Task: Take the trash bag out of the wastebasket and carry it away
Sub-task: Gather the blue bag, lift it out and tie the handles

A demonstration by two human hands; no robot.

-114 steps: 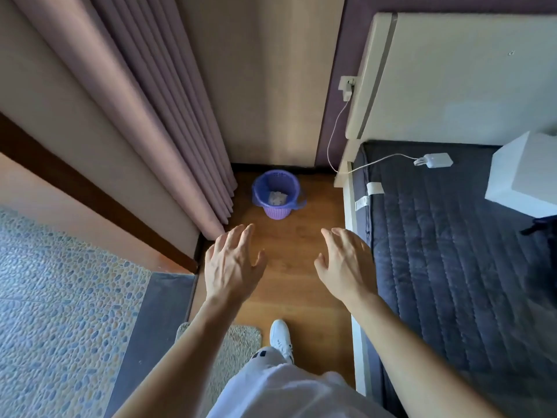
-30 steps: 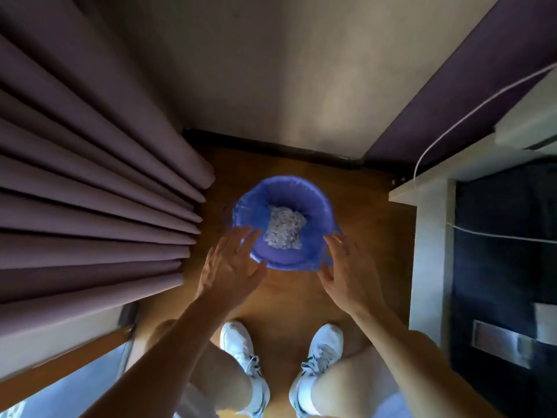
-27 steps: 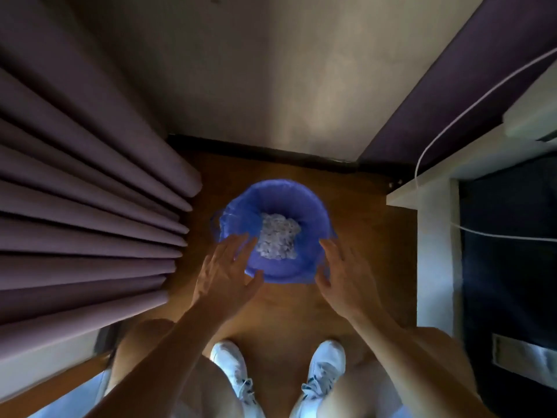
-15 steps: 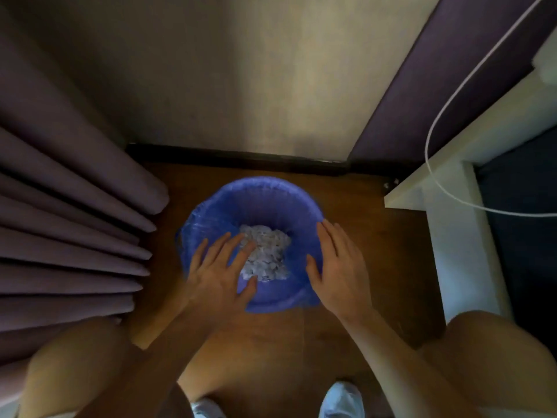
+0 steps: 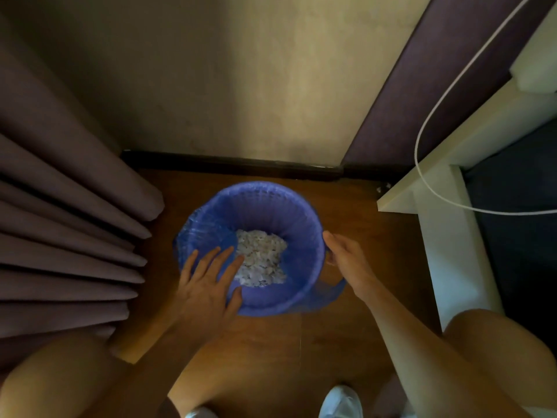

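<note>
A round wastebasket [image 5: 315,218] stands on the wooden floor in a corner, lined with a blue trash bag [image 5: 265,208] whose edge is folded over the rim. Crumpled white paper [image 5: 260,257] lies at the bottom. My left hand [image 5: 208,285] rests over the near-left rim, fingers spread and reaching inside, holding nothing. At the right rim my right hand [image 5: 346,257] has its thumb on top and fingers curled under the bag's edge. A loose blue flap of the bag [image 5: 330,294] hangs below that hand.
Pleated purple curtains [image 5: 69,236] hang close on the left. A white bed frame [image 5: 446,236] with a white cable [image 5: 422,173] over it stands on the right. A wall with a dark baseboard [image 5: 229,161] lies just behind the basket. My bent knees and white shoes [image 5: 340,401] are in front.
I have come up to the basket and crouched lower. My left hand slid further over the rim, and my right hand moved out to the right rim and closed on the bag's edge.
</note>
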